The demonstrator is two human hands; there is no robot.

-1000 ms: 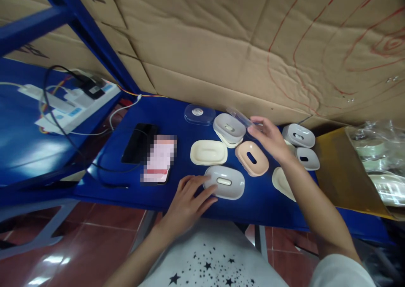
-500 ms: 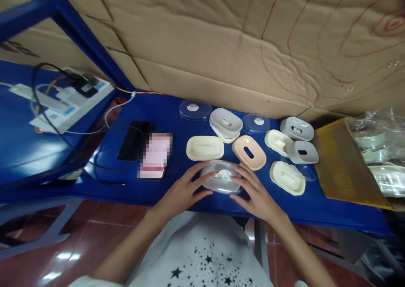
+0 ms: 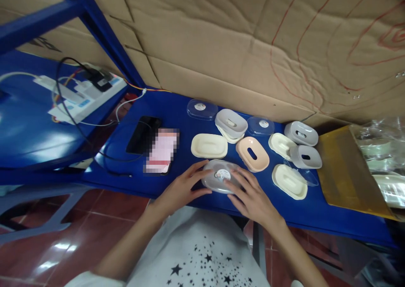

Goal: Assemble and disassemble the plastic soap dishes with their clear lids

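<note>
A grey oval dish with a clear lid and round sticker (image 3: 221,176) lies near the front edge of the blue table. On its left side, my left hand (image 3: 183,188) rests with spread fingers touching the rim. From the right, my right hand (image 3: 255,196) has its fingers apart over the lid's edge. Just behind are a cream tray (image 3: 209,146) and a peach dish with a slot (image 3: 253,154). Farther back, a grey dish (image 3: 231,123) sits on a cream tray, between two clear lids (image 3: 202,109) (image 3: 260,126).
To the right stand two grey dishes (image 3: 301,133) (image 3: 306,156) and cream trays (image 3: 289,181). An open cardboard box (image 3: 344,173) holds wrapped pieces at the far right. Phones (image 3: 144,134), cables and a power strip (image 3: 85,99) are on the left.
The view has shifted slightly, moving the table items to the right in the picture. My right fingers reach a little farther over the lid, and my left fingers uncover more of the sticker.
</note>
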